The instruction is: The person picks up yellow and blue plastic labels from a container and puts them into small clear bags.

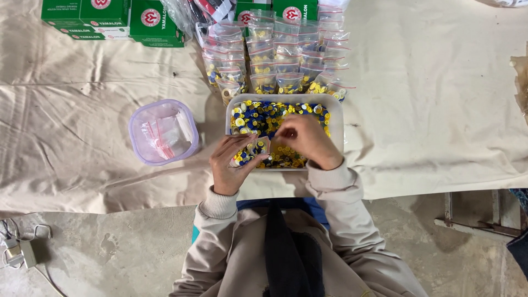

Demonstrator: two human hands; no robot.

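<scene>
At about nine o'clock from the hands stood a clear, soft-cornered plastic tub [163, 132] with a lilac rim, holding a loose stack of empty zip bags [159, 137] with red seal strips. It sat on a creased beige cloth [82, 110], and a stray elbow could have tipped it, because it looked light and thin-walled.

The left hand [234, 162] was curled around a small clear bag [254, 149], pinching it at the mouth with thumb and fingers; the bag lay at the near-left corner of the white tray [338, 118], at about seven o'clock in it. The film looked slick, so a slack pinch might have let the mouth fold shut or the bag slide away, spilling pieces onto the cloth.

The right hand [305, 140] was closed, knuckles up, over the middle of the tray, at two o'clock from the bag; whether it held any pieces could not be told. The tray was heaped with small round caps [258, 115], blue, yellow and white, hard and glossy. Small discs roll, so any dropped outside the rim could have been lost in the folds.

At twelve o'clock lay overlapping rows of filled bags [286, 60], liable to slip, and green cartons [110, 16] beyond at eleven.
</scene>
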